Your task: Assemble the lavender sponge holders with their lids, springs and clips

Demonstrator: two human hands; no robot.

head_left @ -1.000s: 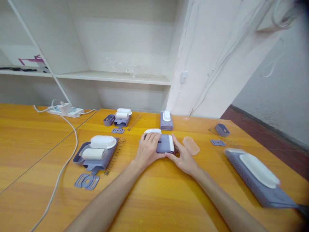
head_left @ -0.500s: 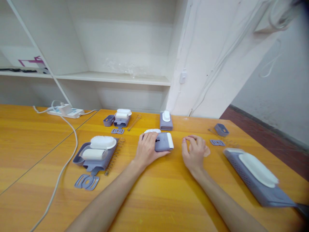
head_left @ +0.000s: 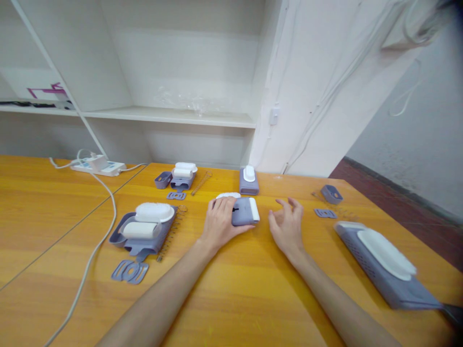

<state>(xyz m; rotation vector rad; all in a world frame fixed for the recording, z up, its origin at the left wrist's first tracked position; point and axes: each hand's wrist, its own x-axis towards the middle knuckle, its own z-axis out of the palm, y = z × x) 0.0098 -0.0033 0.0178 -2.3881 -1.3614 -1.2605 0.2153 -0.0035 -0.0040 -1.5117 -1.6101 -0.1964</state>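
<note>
My left hand [head_left: 219, 221] is wrapped over a grey-purple plastic case [head_left: 241, 212] with a white strip along its right end. A small dark slot or mark shows on the case's face. Behind my left fingers, the white bristly top of a brush [head_left: 228, 195] peeks out, mostly hidden. To the right of the case, apart from it, my right hand [head_left: 288, 226] hovers with thumb and fingers spread and nothing visible between them.
Left, a grey-purple case [head_left: 144, 248] carries a white brush [head_left: 155, 212] and white roller [head_left: 140, 230], beside a coil spring [head_left: 170, 236] and flat cut-out plate [head_left: 130, 272]. Another set [head_left: 183, 178] lies behind. Right are a small tray [head_left: 332, 194] and large case [head_left: 379, 270]. A white cable [head_left: 115, 207] crosses the table.
My right hand has shifted slightly left and its fingers have spread apart. My left hand and the case have barely moved.
</note>
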